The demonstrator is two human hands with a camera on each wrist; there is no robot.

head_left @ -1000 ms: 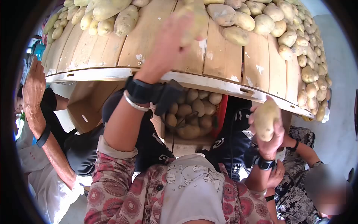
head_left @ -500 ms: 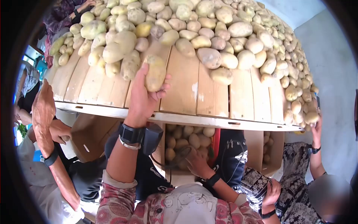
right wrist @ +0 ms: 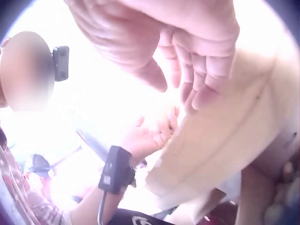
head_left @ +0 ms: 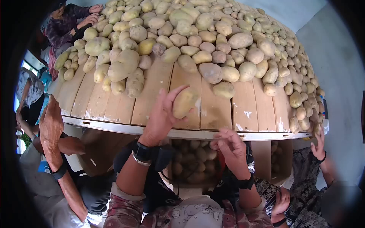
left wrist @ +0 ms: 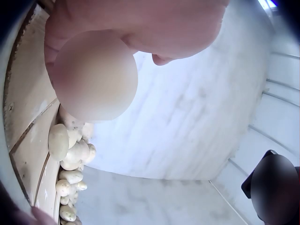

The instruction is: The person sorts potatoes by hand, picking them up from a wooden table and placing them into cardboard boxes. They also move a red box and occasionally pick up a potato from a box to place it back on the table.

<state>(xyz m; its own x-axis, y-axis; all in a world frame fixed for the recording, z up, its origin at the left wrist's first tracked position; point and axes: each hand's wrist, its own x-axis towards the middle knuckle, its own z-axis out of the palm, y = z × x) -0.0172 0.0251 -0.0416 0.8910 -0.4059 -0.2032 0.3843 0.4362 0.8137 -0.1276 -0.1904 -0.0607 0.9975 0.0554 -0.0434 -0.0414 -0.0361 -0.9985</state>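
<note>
My left hand (head_left: 159,118) holds a yellowish potato (head_left: 185,102) above the bare planks near the table's front edge, thumb and fingers about its sides. In the left wrist view that hand (left wrist: 136,23) arches over a blurred round shape. Just past the edge, my right hand (head_left: 231,152) is raised with fingers loosely bent and nothing in them. The right wrist view shows the same hand (right wrist: 187,51) with a gap between thumb and fingers. Below it stands a box of potatoes (head_left: 197,159).
A large heap of potatoes (head_left: 213,36) covers the back of the plank table (head_left: 152,83). Under the table are a cardboard box (head_left: 102,146) at left and another box (head_left: 260,155) at right. People sit on both sides, one person's forearm (head_left: 70,190) close at left.
The right hand held a potato, then was lowered at the box, and has now come up without it. The left hand has shifted right with its potato, which now tilts. The head view has shifted.
</note>
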